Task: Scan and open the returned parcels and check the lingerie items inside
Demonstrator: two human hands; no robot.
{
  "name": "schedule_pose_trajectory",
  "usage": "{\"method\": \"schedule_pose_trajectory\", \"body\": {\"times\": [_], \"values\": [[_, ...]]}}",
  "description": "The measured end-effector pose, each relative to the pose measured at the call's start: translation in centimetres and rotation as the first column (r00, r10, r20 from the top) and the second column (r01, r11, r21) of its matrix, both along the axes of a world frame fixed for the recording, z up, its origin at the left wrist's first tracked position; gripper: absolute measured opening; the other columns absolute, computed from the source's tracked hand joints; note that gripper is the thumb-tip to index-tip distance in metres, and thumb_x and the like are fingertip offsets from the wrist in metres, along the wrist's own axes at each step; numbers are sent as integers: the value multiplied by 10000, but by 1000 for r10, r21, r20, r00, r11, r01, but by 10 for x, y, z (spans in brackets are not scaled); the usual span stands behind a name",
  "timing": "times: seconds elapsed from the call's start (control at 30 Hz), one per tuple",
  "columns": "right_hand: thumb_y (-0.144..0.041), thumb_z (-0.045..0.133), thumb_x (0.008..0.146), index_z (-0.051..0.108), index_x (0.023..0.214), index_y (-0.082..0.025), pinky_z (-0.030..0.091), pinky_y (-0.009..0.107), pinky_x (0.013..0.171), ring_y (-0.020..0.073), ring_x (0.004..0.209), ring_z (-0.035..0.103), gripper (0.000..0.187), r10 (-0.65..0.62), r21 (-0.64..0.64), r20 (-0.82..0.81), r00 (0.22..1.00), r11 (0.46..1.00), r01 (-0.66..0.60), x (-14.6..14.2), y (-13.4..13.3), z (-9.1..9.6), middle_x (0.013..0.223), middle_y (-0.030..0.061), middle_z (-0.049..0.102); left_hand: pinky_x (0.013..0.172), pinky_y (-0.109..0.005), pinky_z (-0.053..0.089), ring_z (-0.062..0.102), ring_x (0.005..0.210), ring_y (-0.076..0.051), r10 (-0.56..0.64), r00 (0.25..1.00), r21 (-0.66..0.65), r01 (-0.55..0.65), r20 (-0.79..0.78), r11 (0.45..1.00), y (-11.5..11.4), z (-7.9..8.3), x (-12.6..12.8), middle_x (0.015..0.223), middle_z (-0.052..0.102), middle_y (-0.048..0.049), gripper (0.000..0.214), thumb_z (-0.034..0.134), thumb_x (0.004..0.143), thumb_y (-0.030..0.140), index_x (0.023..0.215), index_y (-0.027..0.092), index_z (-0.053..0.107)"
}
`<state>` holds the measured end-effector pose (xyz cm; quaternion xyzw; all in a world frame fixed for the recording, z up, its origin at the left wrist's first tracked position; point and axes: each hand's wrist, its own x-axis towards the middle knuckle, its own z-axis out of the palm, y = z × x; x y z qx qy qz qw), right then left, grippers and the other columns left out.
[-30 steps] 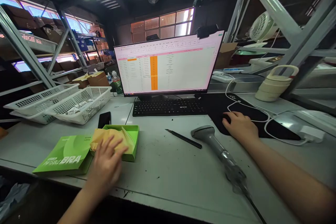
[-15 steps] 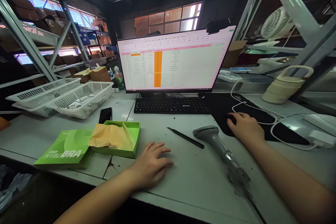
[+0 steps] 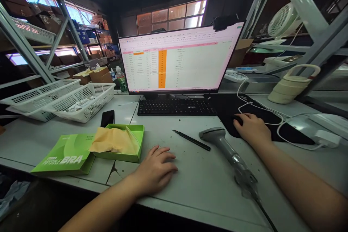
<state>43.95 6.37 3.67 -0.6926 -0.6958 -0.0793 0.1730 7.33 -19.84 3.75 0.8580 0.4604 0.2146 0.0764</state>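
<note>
Closest to us, our left hand (image 3: pixel 156 168) lies flat on the grey table (image 3: pixel 195 185), palm down, fingers spread a little. It holds nothing. Just to its left sits the open green box (image 3: pixel 119 144) with yellow paper (image 3: pixel 114 140) inside, and the green lid (image 3: pixel 63 154) lies beside that. The hand is near the box but does not touch it.

A bit farther, the grey scanner (image 3: pixel 227 150) lies on its side between our two hands, and a black pen (image 3: pixel 191 140) rests near it.

Our right hand (image 3: pixel 251 128) is curled over a mouse (image 3: pixel 236 120) on the black mat (image 3: pixel 288 136). The hand covers most of the mouse, so only a dark edge peeks out by the fingers. We think the hand is holding it gently.

To work the mouse well, we should keep the wrist on the mat and make small, slow moves.

Farther back are the keyboard (image 3: pixel 176 107) and the bright screen (image 3: pixel 178 63) with rows and an orange stripe.
</note>
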Motion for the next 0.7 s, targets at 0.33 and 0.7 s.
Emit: {"method": "schedule_pose_trajectory", "body": {"times": [0.33, 0.7], "values": [[-439, 337, 1010, 576, 1394, -133, 457, 445, 925, 369, 1166, 560, 547, 26, 32, -5, 1000, 999, -25, 2, 0, -1, 1401, 204, 546, 1191, -560, 341, 424, 1428, -293, 218, 952, -172, -183, 215, 968, 14, 11, -1, 1483, 521, -114, 450, 579, 878, 168, 1322, 240, 604], [-395, 349, 994, 552, 1393, -112, 475, 445, 913, 371, 1136, 587, 529, 40, 37, 24, 999, 998, -41, 4, 2, -3, 1379, 210, 573, 1115, -326, 430, 508, 1360, -218, 502, 469, -310, -428, 727, 849, 150, 38, 75, 1488, 514, -105, 503, 571, 918, 207, 1417, 222, 508]]}}
